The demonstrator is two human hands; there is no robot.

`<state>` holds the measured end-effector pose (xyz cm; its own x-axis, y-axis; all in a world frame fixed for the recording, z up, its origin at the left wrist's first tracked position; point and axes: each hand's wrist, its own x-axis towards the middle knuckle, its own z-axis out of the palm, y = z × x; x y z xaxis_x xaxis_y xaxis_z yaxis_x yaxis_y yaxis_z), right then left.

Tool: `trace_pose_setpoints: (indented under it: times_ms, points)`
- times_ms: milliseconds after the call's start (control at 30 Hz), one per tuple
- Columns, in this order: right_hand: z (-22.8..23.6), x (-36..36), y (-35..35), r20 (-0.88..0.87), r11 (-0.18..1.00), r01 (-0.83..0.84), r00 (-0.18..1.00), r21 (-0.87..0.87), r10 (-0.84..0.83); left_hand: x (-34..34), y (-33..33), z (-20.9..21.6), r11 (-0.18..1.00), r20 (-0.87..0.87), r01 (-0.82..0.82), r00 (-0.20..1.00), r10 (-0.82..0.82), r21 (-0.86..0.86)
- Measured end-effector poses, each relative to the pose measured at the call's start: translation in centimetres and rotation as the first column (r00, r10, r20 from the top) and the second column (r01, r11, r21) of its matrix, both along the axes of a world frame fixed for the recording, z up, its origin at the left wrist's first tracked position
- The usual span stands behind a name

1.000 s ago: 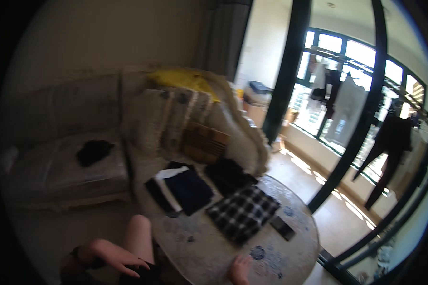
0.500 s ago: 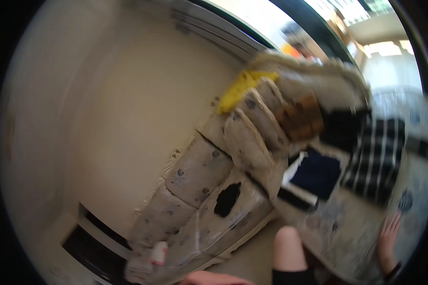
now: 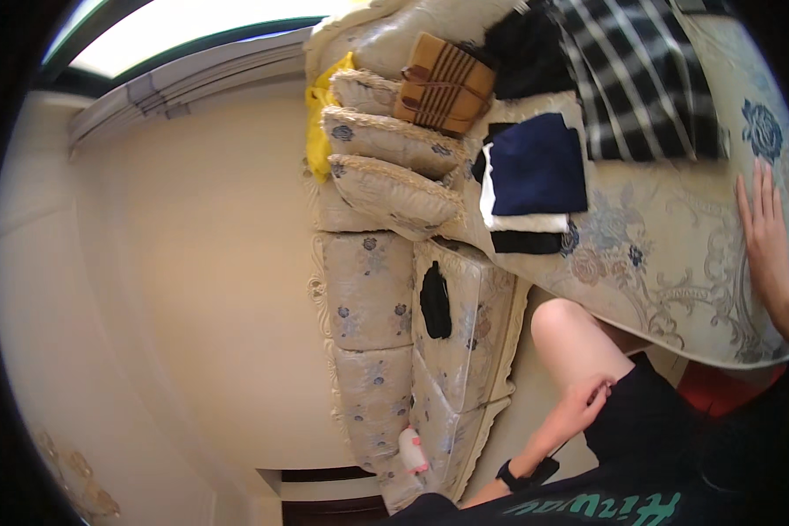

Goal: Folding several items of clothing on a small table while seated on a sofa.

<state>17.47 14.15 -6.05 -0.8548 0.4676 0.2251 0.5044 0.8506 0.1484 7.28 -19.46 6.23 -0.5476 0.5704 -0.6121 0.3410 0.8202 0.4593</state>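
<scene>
My right hand lies flat on a pale flower-patterned cover, fingers stretched out, holding nothing. My left hand rests on my bare thigh by the hem of my black shorts. Its fingers are curled in, and whatever they may hold is hidden. A dark watch is on that wrist. Beyond my knee, a folded navy cloth sits on a white cloth and a black cloth. A black-and-white checked cloth is spread at the far side, beside a rumpled black garment.
A flowered sofa runs along the wall at left, with a black cloth and a white-and-pink cylinder on it. Cushions, a yellow cloth or bag and a tan slatted item are at the corner.
The view has turned, so the sofa now runs nearly straight up. My left hand has come into view on my thigh. My right hand remains flat on the cover.
</scene>
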Motion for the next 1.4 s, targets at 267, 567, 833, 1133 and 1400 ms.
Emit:
trace_pose_setpoints:
  times_ms: [267, 567, 833, 1133, 1400]
  points:
    - [2.3, 0.2, 0.3, 0.137, 0.995, -0.061, 0.989, 0.079, 0.049, -10.8, 5.5, 0.7, 0.965, -0.57, 0.242, 0.809, -0.141, 0.104]
    - [-1.9, -0.8, 0.0, 0.162, 0.986, 0.118, 0.982, -0.115, -0.098, -20.6, 13.0, -2.1, 0.881, -0.798, 0.46, 0.488, -0.354, -0.109]
    - [-0.2, -1.4, -0.6, 0.3, 0.994, 0.109, 0.948, 0.009, -0.107, -24.3, 13.9, -7.9, 0.836, -0.871, 0.47, 0.238, -0.43, -0.285]
    - [-0.7, -0.8, -0.3, 0.266, 0.993, 0.066, 0.96, 0.097, -0.09, -19.8, 16.3, -1.7, 0.928, -0.737, 0.341, 0.664, -0.125, 0.149]
    - [5.0, -1.5, -2.7, 0.034, -0.51, -0.119, 0.959, -0.852, -0.282, 3.3, 12.6, 3.1, 0.821, -0.178, 0.424, 0.905, -0.385, 0.381]
